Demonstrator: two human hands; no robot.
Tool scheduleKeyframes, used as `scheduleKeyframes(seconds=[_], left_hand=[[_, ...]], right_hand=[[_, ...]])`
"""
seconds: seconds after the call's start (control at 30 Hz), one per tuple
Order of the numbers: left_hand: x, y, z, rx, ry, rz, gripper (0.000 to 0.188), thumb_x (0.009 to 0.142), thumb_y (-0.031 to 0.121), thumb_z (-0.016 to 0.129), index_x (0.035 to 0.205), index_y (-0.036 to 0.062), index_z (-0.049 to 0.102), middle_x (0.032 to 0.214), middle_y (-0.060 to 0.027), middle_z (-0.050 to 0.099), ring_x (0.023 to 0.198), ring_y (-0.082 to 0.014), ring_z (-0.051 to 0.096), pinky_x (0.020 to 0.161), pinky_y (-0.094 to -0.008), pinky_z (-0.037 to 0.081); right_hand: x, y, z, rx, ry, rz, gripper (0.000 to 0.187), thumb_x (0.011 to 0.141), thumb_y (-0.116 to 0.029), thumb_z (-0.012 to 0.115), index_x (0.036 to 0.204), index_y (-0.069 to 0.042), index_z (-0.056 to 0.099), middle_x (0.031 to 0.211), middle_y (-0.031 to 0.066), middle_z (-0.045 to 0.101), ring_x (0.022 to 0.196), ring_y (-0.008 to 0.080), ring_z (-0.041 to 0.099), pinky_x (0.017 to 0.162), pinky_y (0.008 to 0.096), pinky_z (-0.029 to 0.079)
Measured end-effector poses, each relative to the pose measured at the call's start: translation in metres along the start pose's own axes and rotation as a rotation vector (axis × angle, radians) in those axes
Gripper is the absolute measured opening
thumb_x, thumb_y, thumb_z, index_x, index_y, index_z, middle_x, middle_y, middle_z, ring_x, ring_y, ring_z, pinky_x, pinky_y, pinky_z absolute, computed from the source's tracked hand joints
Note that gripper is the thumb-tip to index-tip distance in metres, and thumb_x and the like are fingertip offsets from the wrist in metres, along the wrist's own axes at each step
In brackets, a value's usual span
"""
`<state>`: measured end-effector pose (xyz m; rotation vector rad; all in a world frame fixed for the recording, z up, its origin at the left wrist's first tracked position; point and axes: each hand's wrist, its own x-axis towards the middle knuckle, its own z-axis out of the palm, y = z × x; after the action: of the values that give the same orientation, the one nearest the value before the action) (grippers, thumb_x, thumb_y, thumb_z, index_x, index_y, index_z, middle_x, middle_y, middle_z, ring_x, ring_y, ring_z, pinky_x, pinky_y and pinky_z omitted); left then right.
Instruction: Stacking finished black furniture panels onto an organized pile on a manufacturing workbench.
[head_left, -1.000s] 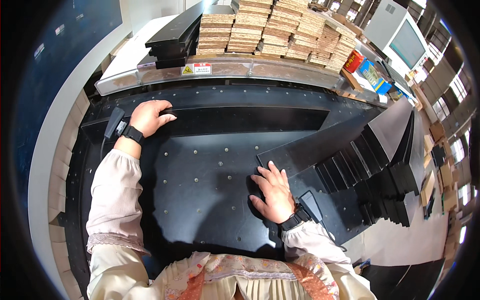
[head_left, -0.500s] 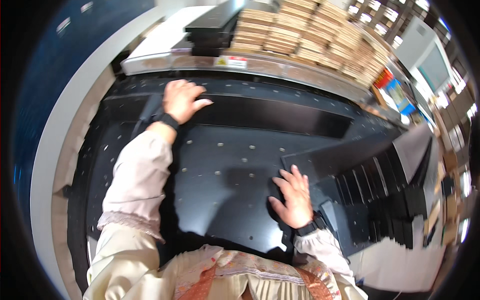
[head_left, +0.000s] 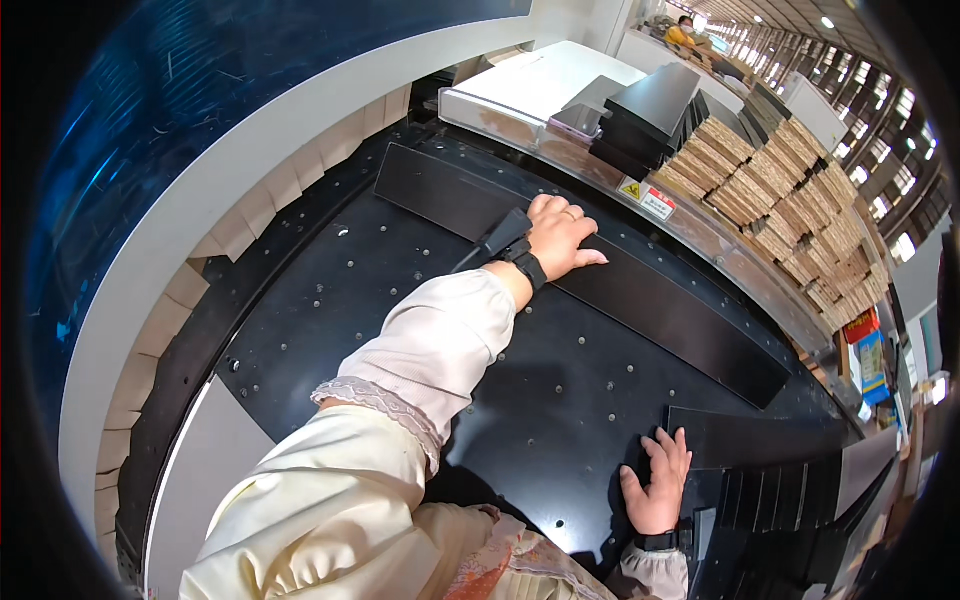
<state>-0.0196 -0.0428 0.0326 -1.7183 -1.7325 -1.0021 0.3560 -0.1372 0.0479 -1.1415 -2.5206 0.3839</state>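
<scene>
My left hand [head_left: 560, 238] lies flat, fingers spread, on a long black panel [head_left: 640, 300] that runs along the far side of a black perforated work table [head_left: 400, 330]. The arm is stretched far forward and wears a black wrist strap. My right hand [head_left: 660, 480] rests palm down with fingers apart on the near edge of a black sheet [head_left: 760, 440], beside a fanned row of black sheets [head_left: 780, 500] at the lower right. Neither hand grips anything.
Behind the table's clear guard rail with a yellow warning label [head_left: 645, 195] stand stacked black boxes [head_left: 650, 110] and piles of brown cardboard [head_left: 790, 210]. A white machine top [head_left: 540, 85] sits at the back. A curved white ledge [head_left: 200, 230] borders the left. A person sits far behind.
My view has swung left and tilted. My left arm has reached further forward along the long black panel. The right hand stays pressed on the black sheet.
</scene>
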Motion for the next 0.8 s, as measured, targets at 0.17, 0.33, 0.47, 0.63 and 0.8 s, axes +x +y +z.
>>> scheduleKeyframes(seconds=[0.17,0.33,0.47,0.63,0.8], left_hand=[[-0.012,0.007,0.008,-0.028,-0.087,-0.032,0.047,0.067,0.043,0.075,0.103,0.0163,0.065,0.109,-0.0042,0.056,0.116,-0.0267,0.045,0.106,-0.0541,0.022],[-0.030,0.061,-0.020,-0.019,-0.517,-0.055,0.062,0.076,0.038,0.071,0.130,0.0117,0.051,0.138,-0.0091,0.044,0.136,-0.0294,0.030,0.107,-0.0632,0.016],[-0.035,0.045,-0.010,-0.078,-0.680,-0.122,0.051,0.090,0.034,0.056,0.138,0.0213,0.045,0.149,-0.0067,0.034,0.141,-0.0274,0.024,0.108,-0.0652,0.011],[-0.018,0.011,0.010,-0.035,-0.582,-0.201,0.043,0.088,0.032,0.058,0.131,0.0256,0.053,0.144,-0.0049,0.041,0.138,-0.0290,0.027,0.104,-0.0719,0.007],[-0.007,-0.029,0.048,0.159,-0.420,-0.404,0.034,0.089,0.029,0.055,0.123,0.0259,0.058,0.138,-0.0050,0.047,0.131,-0.0342,0.036,0.099,-0.0708,0.025]], right_hand=[[0.001,0.002,0.000,0.001,0.004,0.001,0.049,0.069,-0.012,0.072,0.116,-0.007,0.058,0.131,0.0157,0.050,0.134,0.0409,0.032,0.110,0.0567,0.017],[0.001,0.002,-0.002,0.002,-0.010,0.009,0.049,0.070,-0.012,0.071,0.116,-0.006,0.058,0.131,0.0160,0.050,0.134,0.0410,0.032,0.110,0.0568,0.017],[0.003,0.001,-0.002,0.001,-0.005,0.010,0.048,0.070,-0.012,0.071,0.116,-0.006,0.058,0.131,0.0161,0.050,0.134,0.0413,0.032,0.110,0.0571,0.017],[0.002,0.002,0.000,0.007,-0.001,0.019,0.049,0.069,-0.012,0.072,0.116,-0.007,0.058,0.130,0.0158,0.050,0.134,0.0416,0.032,0.110,0.0573,0.017],[0.005,-0.001,-0.001,0.014,-0.021,0.037,0.048,0.068,-0.012,0.072,0.115,-0.007,0.059,0.130,0.0158,0.051,0.134,0.0418,0.033,0.109,0.0576,0.018]])
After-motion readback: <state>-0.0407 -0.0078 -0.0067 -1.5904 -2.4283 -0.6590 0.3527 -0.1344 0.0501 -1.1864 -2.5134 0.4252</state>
